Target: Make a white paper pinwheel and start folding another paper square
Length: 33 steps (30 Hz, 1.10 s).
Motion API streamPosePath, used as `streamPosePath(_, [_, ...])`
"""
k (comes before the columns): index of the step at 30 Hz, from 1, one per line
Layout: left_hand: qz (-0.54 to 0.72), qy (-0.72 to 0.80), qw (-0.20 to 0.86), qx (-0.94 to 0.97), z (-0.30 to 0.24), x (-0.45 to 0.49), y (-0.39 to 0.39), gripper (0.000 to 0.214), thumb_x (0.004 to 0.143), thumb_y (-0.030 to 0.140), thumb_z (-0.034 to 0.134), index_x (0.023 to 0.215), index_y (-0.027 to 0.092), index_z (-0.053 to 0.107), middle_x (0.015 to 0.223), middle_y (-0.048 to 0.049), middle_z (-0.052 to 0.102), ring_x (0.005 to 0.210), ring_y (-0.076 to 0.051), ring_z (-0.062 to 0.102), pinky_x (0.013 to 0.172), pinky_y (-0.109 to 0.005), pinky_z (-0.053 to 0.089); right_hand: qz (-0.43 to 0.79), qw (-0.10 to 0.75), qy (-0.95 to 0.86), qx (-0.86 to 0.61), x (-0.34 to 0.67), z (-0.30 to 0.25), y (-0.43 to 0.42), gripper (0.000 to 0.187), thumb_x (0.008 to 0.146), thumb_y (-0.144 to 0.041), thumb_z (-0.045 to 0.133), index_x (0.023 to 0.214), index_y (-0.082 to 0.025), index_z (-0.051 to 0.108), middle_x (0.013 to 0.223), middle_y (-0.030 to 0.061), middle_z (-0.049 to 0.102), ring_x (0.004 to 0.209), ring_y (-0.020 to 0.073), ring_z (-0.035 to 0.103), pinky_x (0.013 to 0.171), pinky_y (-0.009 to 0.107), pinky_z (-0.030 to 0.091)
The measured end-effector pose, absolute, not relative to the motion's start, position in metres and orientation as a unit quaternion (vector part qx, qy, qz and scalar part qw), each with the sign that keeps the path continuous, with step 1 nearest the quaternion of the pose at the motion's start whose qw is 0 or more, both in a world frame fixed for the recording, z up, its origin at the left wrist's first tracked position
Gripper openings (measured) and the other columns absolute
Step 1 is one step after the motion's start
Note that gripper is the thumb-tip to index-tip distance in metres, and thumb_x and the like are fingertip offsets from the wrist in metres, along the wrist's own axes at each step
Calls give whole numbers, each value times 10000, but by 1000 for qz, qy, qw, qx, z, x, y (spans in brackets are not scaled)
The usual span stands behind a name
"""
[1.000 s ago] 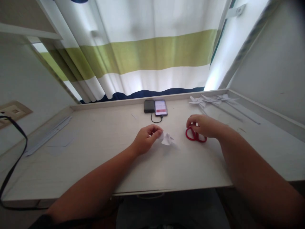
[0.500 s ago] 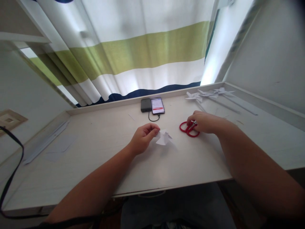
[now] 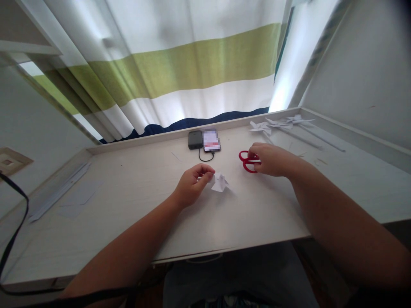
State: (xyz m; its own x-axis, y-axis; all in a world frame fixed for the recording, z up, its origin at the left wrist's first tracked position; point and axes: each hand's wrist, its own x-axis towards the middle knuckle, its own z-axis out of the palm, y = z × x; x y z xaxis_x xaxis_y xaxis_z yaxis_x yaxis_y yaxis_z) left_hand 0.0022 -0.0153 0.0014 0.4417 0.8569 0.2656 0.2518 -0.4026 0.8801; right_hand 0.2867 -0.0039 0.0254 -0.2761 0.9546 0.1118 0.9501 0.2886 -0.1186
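Pinching folded paper (image 3: pixel 220 183) with left hand (image 3: pixel 192 184), just past fingertips, right hand (image 3: pixel 268 159) gripping scissors (image 3: pixel 248 161) (red-handled)

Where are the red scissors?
In the head view, the red scissors are right of centre, in the right hand, to the right of the white folded paper.

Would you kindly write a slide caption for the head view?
At a white desk, the left hand holds folded white paper while the right hand holds red-handled scissors.
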Motion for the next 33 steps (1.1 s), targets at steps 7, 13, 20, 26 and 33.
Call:
streamPosePath(7, [352, 398, 324, 783, 9, 7, -26, 186, 839, 306, 642, 943, 167, 708, 871, -58, 720, 774, -160, 648, 596, -230, 499, -37, 303, -744, -595, 294, 43, -14, 275, 710, -197, 655, 968, -196, 559, 757, 28, 616, 617, 164, 548, 520, 287, 408])
streamPosePath(13, [338, 377, 324, 799, 9, 13, -34, 171, 815, 284, 679, 936, 168, 711, 850, -46, 736, 742, -146, 663, 720, -275, 535, 124, 667, -624, -388, 275, 49, -21, 299, 844, -511, 616, 780, -222, 577, 642, -10, 533, 542, 127, 518, 468, 283, 405])
streamPosePath(20, [348, 373, 368, 777, 6, 18, -36, 153, 822, 265, 669, 928, 161, 705, 883, -53, 741, 754, -148, 662, 706, -265, 524, 192, 661, -644, -333, 243, 50, -40, 471, 819, -739, 469, 977, -300, 537, 826, 13, 586, 657, 173, 592, 428, 284, 377])
streamPosePath(26, [343, 403, 373, 762, 8, 20, -37, 145, 820, 269, 676, 918, 181, 738, 883, -37, 747, 757, -145, 653, 701, -263, 512, 236, 645, -667, -288, 235, 51, -51, 521, 724, -759, 575, 929, -281, 568, 753, 17, 579, 688, 201, 615, 424, 294, 428])
streamPosePath(33, [343, 422, 397, 739, 12, 22, -43, 249, 759, 333, 744, 953, 177, 746, 861, -49, 754, 727, -158, 663, 687, -289, 543, 250, 633, -690, -245, 224, 61, -69, 502, 635, -637, 749, 920, -295, 515, 653, -30, 551, 577, 179, 605, 441, 294, 483])
